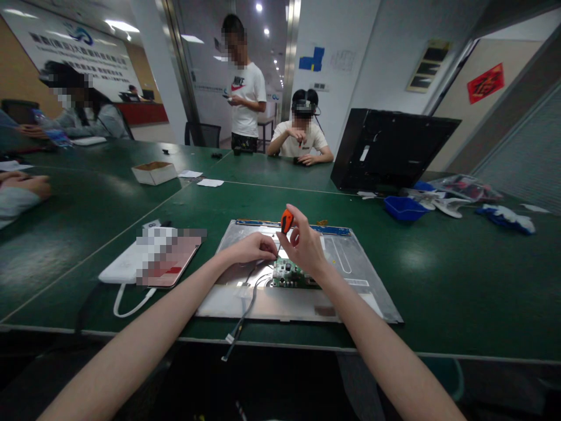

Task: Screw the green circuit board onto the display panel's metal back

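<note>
A metal display panel lies on the green table, with a green circuit board on it. My right hand grips an orange and black screwdriver, upright above the board's upper edge. At the board's upper left corner is my left hand, its fingers pressed together; whatever they may hold is too small to make out. Dark cables run from beside the board over the panel's front edge. My right hand partly covers the board.
Left of the panel lie a white power bank and a phone, joined by a white cable. A cardboard box, a black monitor housing and a blue tray stand farther back. Several people are around the table.
</note>
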`<state>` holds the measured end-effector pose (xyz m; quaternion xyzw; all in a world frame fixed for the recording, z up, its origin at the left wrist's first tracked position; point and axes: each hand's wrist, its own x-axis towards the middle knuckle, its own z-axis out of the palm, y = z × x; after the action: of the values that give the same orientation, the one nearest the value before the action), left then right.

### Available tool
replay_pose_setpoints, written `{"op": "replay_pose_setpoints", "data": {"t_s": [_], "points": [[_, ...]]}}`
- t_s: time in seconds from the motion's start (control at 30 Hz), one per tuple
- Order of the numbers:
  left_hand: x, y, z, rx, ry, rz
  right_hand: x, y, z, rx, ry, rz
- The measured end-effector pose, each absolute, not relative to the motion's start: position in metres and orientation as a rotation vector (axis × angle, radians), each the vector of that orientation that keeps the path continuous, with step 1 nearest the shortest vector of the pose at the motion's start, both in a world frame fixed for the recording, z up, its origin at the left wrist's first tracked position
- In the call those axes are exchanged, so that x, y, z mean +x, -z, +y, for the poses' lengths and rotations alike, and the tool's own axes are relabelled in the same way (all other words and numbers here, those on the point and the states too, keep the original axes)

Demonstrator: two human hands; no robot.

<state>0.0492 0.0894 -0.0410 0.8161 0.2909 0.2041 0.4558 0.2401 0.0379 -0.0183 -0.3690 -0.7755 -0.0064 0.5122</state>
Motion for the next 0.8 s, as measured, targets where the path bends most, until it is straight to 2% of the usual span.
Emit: {"op": "replay_pose_setpoints", "data": {"t_s": [0.33,0.8], "points": [[0.0501,0.0372,0.0868,1.991,-0.462,0.757,0.2422,0.0188,0.0390,-0.864,-0.131,-1.892],[0.0508,0.0358,0.0852,2.029,-0.471,0.738,0.2431,0.0213,0.0431,-0.901,-0.069,-1.861]]}}
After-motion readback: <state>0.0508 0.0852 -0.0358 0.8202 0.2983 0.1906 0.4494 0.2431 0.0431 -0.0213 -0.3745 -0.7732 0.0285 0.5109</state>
